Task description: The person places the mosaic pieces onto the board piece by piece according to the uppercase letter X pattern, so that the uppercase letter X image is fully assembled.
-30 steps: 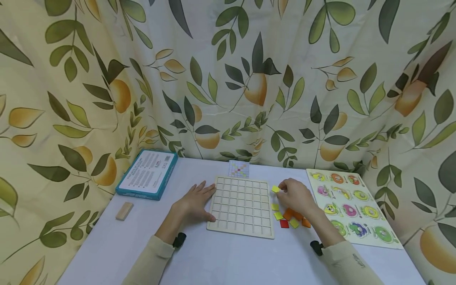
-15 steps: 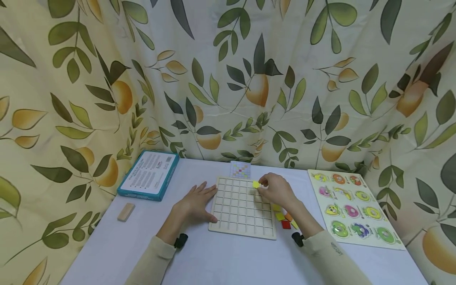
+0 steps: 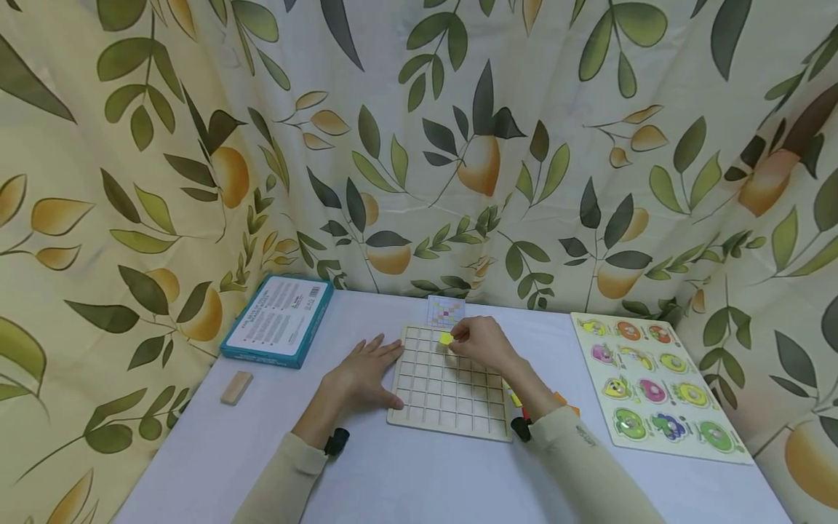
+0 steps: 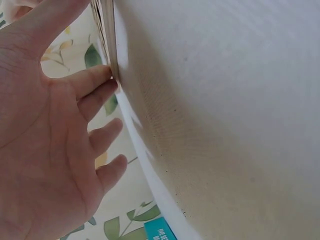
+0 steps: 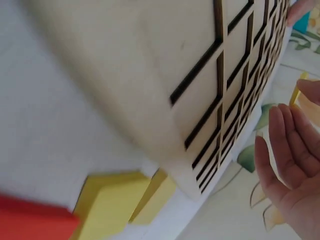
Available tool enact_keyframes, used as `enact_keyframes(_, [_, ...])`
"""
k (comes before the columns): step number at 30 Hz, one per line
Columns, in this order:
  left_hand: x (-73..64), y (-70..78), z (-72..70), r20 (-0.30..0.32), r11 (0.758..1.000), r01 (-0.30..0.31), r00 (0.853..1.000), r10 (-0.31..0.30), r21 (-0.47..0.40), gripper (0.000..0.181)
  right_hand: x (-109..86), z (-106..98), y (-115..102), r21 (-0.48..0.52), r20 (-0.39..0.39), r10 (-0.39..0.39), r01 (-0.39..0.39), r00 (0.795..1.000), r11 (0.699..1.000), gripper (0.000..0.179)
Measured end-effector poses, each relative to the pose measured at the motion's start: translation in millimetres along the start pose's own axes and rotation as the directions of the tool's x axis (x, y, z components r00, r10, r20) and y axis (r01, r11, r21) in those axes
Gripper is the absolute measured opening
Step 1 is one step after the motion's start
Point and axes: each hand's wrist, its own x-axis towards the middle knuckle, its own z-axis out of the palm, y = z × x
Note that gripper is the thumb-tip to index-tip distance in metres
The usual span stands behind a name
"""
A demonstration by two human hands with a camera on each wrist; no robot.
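A wooden grid board point(image 3: 452, 393) lies flat on the white table, its square cells bare where they show. My left hand point(image 3: 358, 375) rests at the board's left edge with fingers spread; in the left wrist view, fingertips point(image 4: 107, 75) touch that edge. Between thumb and fingers my right hand point(image 3: 483, 343) pinches a yellow square tile point(image 3: 446, 339) over the back row of cells. In the right wrist view, the tile point(image 5: 295, 94) shows as a thin edge. Yellow tiles point(image 5: 112, 202) and a red tile point(image 5: 35, 220) lie beside the board, partly hidden by the right forearm in the head view.
A small patterned card point(image 3: 447, 311) lies behind the board. At the back left is a teal-edged box point(image 3: 278, 320), with a wooden block point(image 3: 236, 387) in front of it. A fruit puzzle board point(image 3: 655, 386) lies at the right. A leaf-print curtain point(image 3: 419, 145) encloses the back and sides.
The right hand has carried the yellow tile leftward from beside the loose tiles to over the board's back row. The left hand keeps its place at the board's edge.
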Motion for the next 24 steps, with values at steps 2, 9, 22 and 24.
enact_keyframes(2, [-0.1,0.7,-1.0,-0.002,1.000,0.003,1.000,-0.003,-0.004,0.113,3.2,3.7,-0.9,0.003,0.007,-0.010,0.010,1.000,1.000,0.018])
enact_keyframes(9, [0.5,-1.0,-0.9,-0.003,1.000,-0.004,1.000,0.004,-0.015,0.112,11.7,17.1,-8.0,0.007,0.052,0.015,-0.015,0.999,1.000,0.018])
enact_keyframes(22, [-0.3,-2.0,-0.8,0.001,1.000,-0.009,1.000,0.009,-0.018,0.110,26.6,28.5,-23.0,-0.074,0.077,0.024,-0.019,0.997,0.997,0.014])
enact_keyframes(24, [-0.6,-1.6,-0.9,0.004,1.000,-0.009,1.000,0.009,-0.016,0.110,27.3,29.3,-24.2,-0.081,0.082,0.031,-0.025,0.996,0.996,0.014])
